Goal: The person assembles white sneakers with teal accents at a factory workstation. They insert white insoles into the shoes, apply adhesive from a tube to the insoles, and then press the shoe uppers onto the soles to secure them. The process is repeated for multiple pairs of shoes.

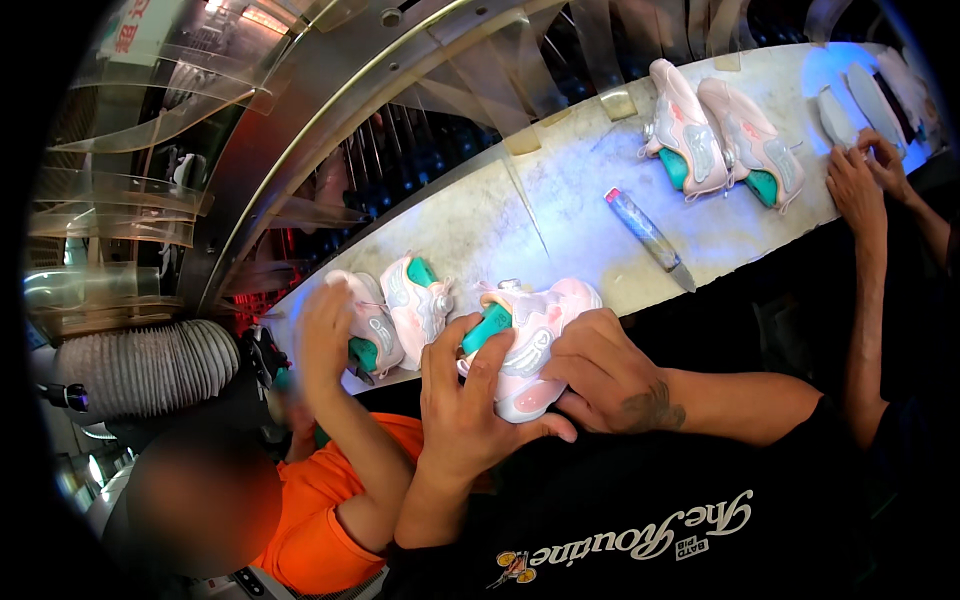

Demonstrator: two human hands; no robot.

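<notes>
Between my two hands is a pale pink and white sneaker (545,325) with a green insert showing in its opening. My left hand (455,400) grips the heel end, fingers over the green insert and thumb below. With its fingers curled, my right hand (605,370) presses on the sole side near the middle; its fingertips are partly hidden. Left of the held shoe, a similar pair of sneakers (415,310) sits on the pale worktable (570,170). Another such pair (690,145) stands farther right.
On the table lies a slim tool (640,230) with a bluish body and pointed blade-like tip. A co-worker's hand (325,325) is by the left pair; another person's hands (860,185) handle white soles (835,115). Plastic strips (470,80) hang behind, and a ribbed duct (150,365) stands left.
</notes>
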